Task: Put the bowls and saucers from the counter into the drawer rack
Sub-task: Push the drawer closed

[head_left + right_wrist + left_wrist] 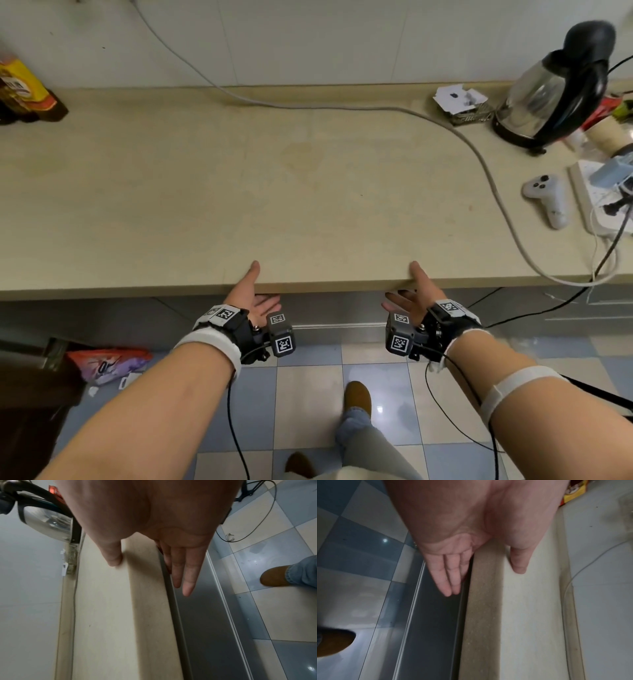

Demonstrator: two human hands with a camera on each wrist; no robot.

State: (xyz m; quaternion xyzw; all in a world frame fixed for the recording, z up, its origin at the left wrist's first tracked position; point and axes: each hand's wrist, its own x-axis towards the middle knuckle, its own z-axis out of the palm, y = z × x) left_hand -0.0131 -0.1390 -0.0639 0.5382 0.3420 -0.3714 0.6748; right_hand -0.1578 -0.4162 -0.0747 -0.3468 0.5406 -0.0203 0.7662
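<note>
No bowl or saucer shows in any view. The beige counter [308,188] is bare in its middle. My left hand [264,284] [484,581] and right hand [402,283] [150,578] sit at the counter's front edge, about a drawer's width apart. Each thumb lies on top of the counter. The straight fingers [448,577] [187,577] reach under the lip, along the top of the grey drawer front [335,308] [433,628] [202,615]. The drawer is closed, so its rack is hidden. Neither hand holds anything.
A glass kettle [555,89], a white controller [548,198] and a power strip [596,198] crowd the counter's right end. A grey cable [479,154] crosses the counter there. Bottles [24,92] stand at the far left. My foot [356,397] is on the tiled floor below.
</note>
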